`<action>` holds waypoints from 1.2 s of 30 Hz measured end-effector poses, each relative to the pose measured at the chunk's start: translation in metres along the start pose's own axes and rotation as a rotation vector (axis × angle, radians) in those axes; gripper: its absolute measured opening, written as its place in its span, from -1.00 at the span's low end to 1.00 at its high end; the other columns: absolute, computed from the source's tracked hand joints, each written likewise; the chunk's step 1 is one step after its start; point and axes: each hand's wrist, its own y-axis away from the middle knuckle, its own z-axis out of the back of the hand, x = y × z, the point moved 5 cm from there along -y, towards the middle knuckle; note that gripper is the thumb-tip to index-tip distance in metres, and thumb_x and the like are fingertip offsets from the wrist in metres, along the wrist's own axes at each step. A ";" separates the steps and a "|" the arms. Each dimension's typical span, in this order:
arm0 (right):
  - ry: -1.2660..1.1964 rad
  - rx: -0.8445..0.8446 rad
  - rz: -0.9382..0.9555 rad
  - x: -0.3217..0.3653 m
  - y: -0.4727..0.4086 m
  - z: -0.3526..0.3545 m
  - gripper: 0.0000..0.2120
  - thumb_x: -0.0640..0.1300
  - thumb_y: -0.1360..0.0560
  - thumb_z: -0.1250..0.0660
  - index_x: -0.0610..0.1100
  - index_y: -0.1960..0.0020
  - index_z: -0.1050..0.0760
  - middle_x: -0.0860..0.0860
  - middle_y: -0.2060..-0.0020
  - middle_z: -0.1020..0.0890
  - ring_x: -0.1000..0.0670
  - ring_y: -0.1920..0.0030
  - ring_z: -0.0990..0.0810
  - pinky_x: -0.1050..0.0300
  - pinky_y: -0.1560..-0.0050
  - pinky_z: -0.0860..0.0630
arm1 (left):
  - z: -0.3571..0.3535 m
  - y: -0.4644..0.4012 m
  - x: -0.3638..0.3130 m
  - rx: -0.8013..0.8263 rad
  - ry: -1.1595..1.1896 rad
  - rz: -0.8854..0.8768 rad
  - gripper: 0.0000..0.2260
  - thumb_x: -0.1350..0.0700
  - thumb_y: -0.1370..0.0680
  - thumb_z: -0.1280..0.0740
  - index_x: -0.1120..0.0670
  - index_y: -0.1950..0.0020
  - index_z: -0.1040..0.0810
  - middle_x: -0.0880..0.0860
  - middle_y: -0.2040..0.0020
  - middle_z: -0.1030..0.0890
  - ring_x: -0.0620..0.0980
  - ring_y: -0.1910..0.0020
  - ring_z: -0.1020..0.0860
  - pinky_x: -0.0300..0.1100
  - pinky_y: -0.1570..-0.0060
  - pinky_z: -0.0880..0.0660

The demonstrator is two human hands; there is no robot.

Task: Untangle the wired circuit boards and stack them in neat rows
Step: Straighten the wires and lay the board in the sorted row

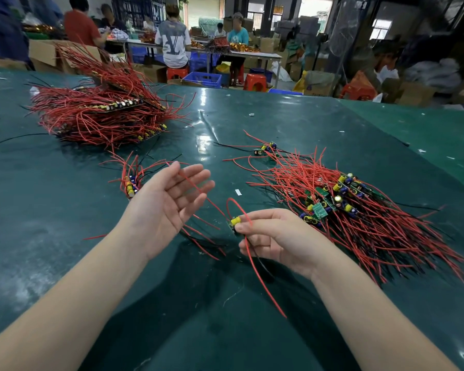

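Broadly, we are working over a green table point(252, 124) that fills most of the frame, and the largest thing on it is the stacked pile point(102, 113) of boards at the upper left, red leads fanning outward, which we take to be the finished rows. At the right of the frame lies the tangled heap point(346, 204), boards jumbled and leads crossing, probably the supply yet to be sorted. A small bundle point(130, 180) sits left of centre, just behind our left hand point(166, 199), likely the start of a new row. That hand is spread, palm up, with a red lead lying across its fingers, seemingly to guide the wire free. Our right hand point(276, 236) pinches a single circuit board point(235, 222) at frame centre, lifted clear of the heap so its leads hang loose.
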 end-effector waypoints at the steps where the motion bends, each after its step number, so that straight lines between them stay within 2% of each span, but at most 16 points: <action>1: -0.049 -0.011 0.001 0.000 0.000 0.000 -0.77 -0.35 -0.45 -0.39 -0.13 0.30 -0.70 -0.03 0.41 -0.62 0.04 0.42 -0.62 0.19 0.28 -0.60 | -0.001 -0.001 0.000 0.002 -0.117 -0.038 -0.62 -0.04 -0.63 -0.17 0.10 0.12 -0.70 0.05 0.09 -0.72 -0.04 0.14 -0.69 -0.31 0.34 -0.57; 4: -0.193 -0.029 -0.012 0.002 0.000 0.001 -0.80 -0.34 -0.46 -0.37 -0.18 0.29 -0.69 -0.05 0.42 -0.60 0.04 0.43 -0.62 0.19 0.31 -0.60 | -0.006 -0.001 0.002 0.021 -0.467 -0.150 -0.66 -0.09 -0.62 -0.15 0.07 0.01 -0.64 0.02 0.06 -0.72 -0.09 0.11 -0.68 -0.30 0.24 -0.58; 7: -0.183 -0.015 -0.010 0.003 0.001 0.000 -0.80 -0.33 -0.45 -0.36 -0.18 0.28 -0.68 -0.04 0.40 -0.61 0.04 0.42 -0.62 0.18 0.29 -0.62 | -0.017 0.009 0.006 0.143 -0.741 -0.334 -0.90 0.10 -0.55 -0.36 0.03 -0.01 -0.65 -0.05 0.02 -0.71 -0.15 0.01 -0.65 -0.33 0.02 -0.54; 9: -0.140 -0.010 -0.007 0.002 0.001 -0.002 -0.80 -0.34 -0.45 -0.36 -0.18 0.29 -0.68 -0.04 0.40 -0.61 0.03 0.43 -0.62 0.17 0.29 -0.62 | -0.020 0.013 0.012 0.172 -0.796 -0.388 -0.90 0.19 -0.48 -0.44 0.04 0.04 -0.66 -0.04 0.05 -0.71 -0.13 0.03 -0.65 -0.30 -0.04 -0.54; 13: -0.119 -0.022 -0.003 -0.001 0.001 -0.004 -0.84 -0.37 -0.46 -0.37 -0.19 0.23 -0.65 -0.06 0.37 -0.62 0.01 0.43 -0.62 0.19 0.32 -0.59 | -0.018 0.015 0.011 0.069 -0.845 -0.474 -0.96 0.16 -0.48 -0.45 0.07 0.14 -0.70 -0.03 0.18 -0.72 -0.10 0.14 -0.65 -0.21 -0.01 -0.56; 17: -0.082 -0.031 0.005 0.000 0.001 -0.004 -0.87 -0.36 -0.45 -0.38 -0.20 0.20 -0.65 -0.06 0.36 -0.63 0.03 0.43 -0.62 0.21 0.33 -0.58 | -0.021 0.016 0.006 0.073 -0.797 -0.529 -0.88 0.14 -0.54 -0.36 0.08 0.14 -0.69 -0.06 0.18 -0.72 -0.17 0.14 -0.65 -0.32 0.05 -0.54; 23: -0.057 -0.053 0.005 -0.001 0.001 -0.001 -0.85 -0.35 -0.45 -0.39 -0.18 0.23 -0.68 -0.08 0.36 -0.64 0.03 0.42 -0.62 0.20 0.31 -0.59 | -0.019 0.015 0.000 0.080 -0.697 -0.538 -0.82 0.19 -0.60 -0.26 0.14 0.10 -0.64 0.01 0.14 -0.72 -0.05 0.12 -0.68 -0.21 0.03 -0.60; 28: -0.021 -0.018 0.033 0.001 0.001 0.002 -0.89 -0.32 -0.44 -0.42 -0.15 0.18 -0.65 -0.02 0.37 -0.63 0.03 0.39 -0.63 0.19 0.25 -0.59 | -0.015 0.010 -0.003 0.061 -0.486 -0.399 -0.76 0.14 -0.63 -0.19 0.17 0.08 -0.62 0.12 0.16 -0.71 0.09 0.11 -0.69 -0.15 0.06 -0.62; 32: 0.025 0.034 0.048 0.003 0.003 0.001 -0.84 -0.32 -0.43 -0.42 -0.11 0.23 -0.70 -0.05 0.33 -0.60 0.03 0.37 -0.62 0.19 0.23 -0.59 | -0.013 0.009 -0.006 0.058 -0.341 -0.317 -0.76 0.14 -0.64 -0.17 0.20 0.01 -0.60 0.15 0.14 -0.71 0.09 0.11 -0.69 -0.20 0.13 -0.61; 36: 0.040 0.109 0.095 0.006 0.006 -0.004 -0.88 -0.31 -0.36 -0.44 -0.12 0.18 -0.69 -0.02 0.33 -0.59 0.04 0.36 -0.55 0.20 0.21 -0.59 | -0.008 0.007 -0.006 0.027 -0.267 -0.256 -0.77 0.14 -0.64 -0.19 0.22 -0.02 -0.60 0.15 0.15 -0.71 0.05 0.14 -0.69 -0.24 0.17 -0.60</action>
